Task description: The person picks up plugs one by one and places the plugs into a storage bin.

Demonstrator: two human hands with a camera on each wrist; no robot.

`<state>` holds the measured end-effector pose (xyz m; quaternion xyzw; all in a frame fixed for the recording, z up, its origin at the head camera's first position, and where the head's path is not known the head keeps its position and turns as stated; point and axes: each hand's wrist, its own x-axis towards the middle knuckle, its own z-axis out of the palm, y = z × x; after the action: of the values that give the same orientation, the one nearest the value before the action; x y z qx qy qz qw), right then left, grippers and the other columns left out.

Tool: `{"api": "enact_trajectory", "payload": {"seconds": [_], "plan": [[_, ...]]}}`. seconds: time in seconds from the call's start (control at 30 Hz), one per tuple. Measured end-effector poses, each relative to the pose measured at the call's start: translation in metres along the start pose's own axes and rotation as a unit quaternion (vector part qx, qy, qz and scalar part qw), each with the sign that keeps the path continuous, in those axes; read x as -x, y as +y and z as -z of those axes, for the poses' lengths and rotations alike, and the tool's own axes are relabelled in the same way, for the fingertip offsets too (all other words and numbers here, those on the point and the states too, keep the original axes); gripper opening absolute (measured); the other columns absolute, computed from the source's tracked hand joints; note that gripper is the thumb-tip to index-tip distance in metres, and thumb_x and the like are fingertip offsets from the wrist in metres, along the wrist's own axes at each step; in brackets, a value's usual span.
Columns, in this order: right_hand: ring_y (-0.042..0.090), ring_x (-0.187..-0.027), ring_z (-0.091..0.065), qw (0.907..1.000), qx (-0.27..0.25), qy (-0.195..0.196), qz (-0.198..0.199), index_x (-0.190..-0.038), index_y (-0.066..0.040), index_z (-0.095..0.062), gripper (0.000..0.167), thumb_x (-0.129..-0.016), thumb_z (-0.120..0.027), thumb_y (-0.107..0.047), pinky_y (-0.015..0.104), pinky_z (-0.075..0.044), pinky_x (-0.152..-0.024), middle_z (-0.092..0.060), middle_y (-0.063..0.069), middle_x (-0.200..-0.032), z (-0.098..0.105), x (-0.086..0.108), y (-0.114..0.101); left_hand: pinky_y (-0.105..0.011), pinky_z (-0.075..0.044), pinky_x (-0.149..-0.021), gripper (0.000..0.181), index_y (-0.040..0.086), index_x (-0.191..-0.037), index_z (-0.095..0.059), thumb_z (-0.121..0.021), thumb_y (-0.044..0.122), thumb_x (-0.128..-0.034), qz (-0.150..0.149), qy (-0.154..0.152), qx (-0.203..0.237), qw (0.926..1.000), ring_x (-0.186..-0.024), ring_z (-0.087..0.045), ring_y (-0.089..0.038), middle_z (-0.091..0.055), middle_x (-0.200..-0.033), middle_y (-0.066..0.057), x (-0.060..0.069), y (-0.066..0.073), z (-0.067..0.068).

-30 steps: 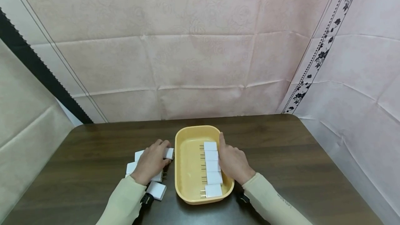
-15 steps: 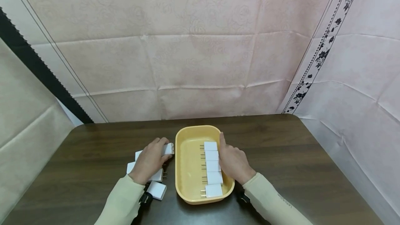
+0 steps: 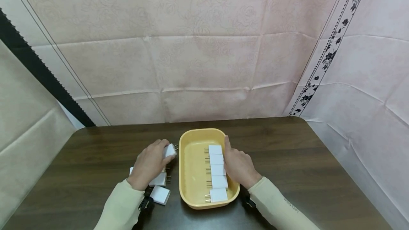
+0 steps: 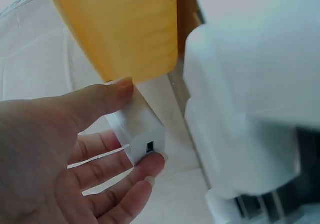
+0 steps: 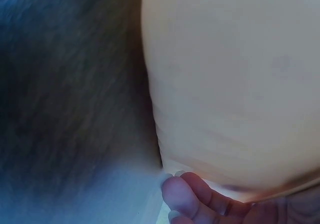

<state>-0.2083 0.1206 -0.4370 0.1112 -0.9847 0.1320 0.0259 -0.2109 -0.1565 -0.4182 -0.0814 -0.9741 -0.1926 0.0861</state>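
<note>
In the head view my left hand [image 3: 147, 164] holds a white charger plug [image 3: 170, 150] just left of the yellow tray [image 3: 188, 195], its metal prongs pointing at the tray. The left wrist view shows thumb and fingers of that hand [image 4: 55, 139] around the plug [image 4: 140, 126], with a small port on its end. At the tray's right side my right hand [image 3: 239, 166] grips the rim, forefinger lying along it. Curled fingers of this hand [image 5: 200, 199] appear below the tray wall [image 5: 235, 79] in the right wrist view. Inside, several white charger plugs [image 3: 218, 181] form a column, prongs leftward.
More white charger plugs [image 3: 160, 195] lie on the dark wooden table [image 3: 287, 159] left of the tray, some partly hidden under my left hand and wrist. Pale cloth [image 3: 204, 63] hangs behind the table and at both sides.
My left hand has lifted the charger plug slightly and tilted it so its prongs show towards the tray. The hand has shifted a little left and away. The right hand and tray stay put.
</note>
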Motion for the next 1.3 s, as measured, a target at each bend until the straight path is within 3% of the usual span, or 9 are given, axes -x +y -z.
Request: {"api": "enact_trajectory", "payload": {"seconds": [0.33, 0.53, 0.63, 0.83, 1.1, 1.3], "plan": [[0.013, -0.044, -0.042, 1.0, 0.005, 0.002, 0.004, -0.16, 0.001, -0.019, 0.074, -0.1, -0.061, -0.016, 0.026, -0.03, -0.044, -0.047, -0.001, -0.061, -0.001, 0.0, 0.0, -0.046, -0.058, -0.071, 0.043, 0.003, -0.117, -0.066, -0.082, 0.027, -0.0856, -0.024, 0.038, -0.054, 0.9975, -0.083, -0.066, -0.025, -0.068, -0.101, -0.014, 0.011, 0.006, 0.016], [0.013, -0.044, -0.042, 1.0, 0.001, -0.001, 0.006, -0.16, 0.0, -0.018, 0.075, -0.101, -0.06, -0.016, 0.026, -0.031, -0.044, -0.046, -0.001, -0.061, -0.001, 0.0, 0.0, -0.04, -0.056, -0.062, 0.04, 0.003, -0.108, -0.066, -0.086, 0.025, -0.0808, -0.1, 0.094, -0.107, 0.9847, -0.074, -0.062, -0.024, -0.066, -0.09, -0.01, 0.026, 0.026, 0.031], [0.013, -0.044, -0.042, 1.0, 0.001, 0.002, 0.007, -0.16, 0.0, -0.018, 0.075, -0.101, -0.061, -0.016, 0.025, -0.031, -0.044, -0.046, -0.001, -0.061, -0.001, 0.0, 0.0, -0.039, -0.055, -0.061, 0.038, 0.005, -0.107, -0.066, -0.086, 0.025, -0.0808, -0.12, 0.102, -0.107, 0.9817, -0.075, -0.062, -0.023, -0.066, -0.09, -0.008, 0.033, 0.037, 0.035], [0.013, -0.044, -0.042, 0.9999, 0.003, 0.004, 0.009, -0.16, 0.001, -0.018, 0.074, -0.101, -0.06, -0.015, 0.025, -0.031, -0.044, -0.046, -0.001, -0.061, -0.002, 0.0, 0.001, -0.037, -0.054, -0.066, 0.037, 0.007, -0.109, -0.067, -0.083, 0.028, -0.083, -0.136, 0.086, -0.083, 0.9835, -0.078, -0.061, -0.019, -0.067, -0.092, -0.005, 0.036, 0.047, 0.033], [0.013, -0.044, -0.041, 1.0, 0.003, 0.003, 0.008, -0.16, 0.001, -0.018, 0.074, -0.101, -0.06, -0.015, 0.025, -0.031, -0.044, -0.046, -0.001, -0.061, -0.001, 0.0, 0.001, -0.037, -0.054, -0.072, 0.039, 0.009, -0.115, -0.07, -0.081, 0.031, -0.085, -0.121, 0.048, -0.045, 0.9904, -0.082, -0.06, -0.016, -0.068, -0.098, -0.003, 0.035, 0.055, 0.031], [0.012, -0.043, -0.04, 0.9992, 0.015, 0.027, 0.023, -0.158, 0.004, -0.024, 0.073, -0.098, -0.063, -0.013, 0.025, -0.029, -0.042, -0.046, -0.001, -0.059, -0.002, 0.0, 0.003, -0.035, -0.052, -0.069, 0.04, 0.011, -0.116, -0.071, -0.081, 0.035, -0.0856, -0.131, 0.035, -0.049, 0.9896, -0.079, -0.056, -0.013, -0.068, -0.099, 0.0, 0.036, 0.06, 0.027]]}}
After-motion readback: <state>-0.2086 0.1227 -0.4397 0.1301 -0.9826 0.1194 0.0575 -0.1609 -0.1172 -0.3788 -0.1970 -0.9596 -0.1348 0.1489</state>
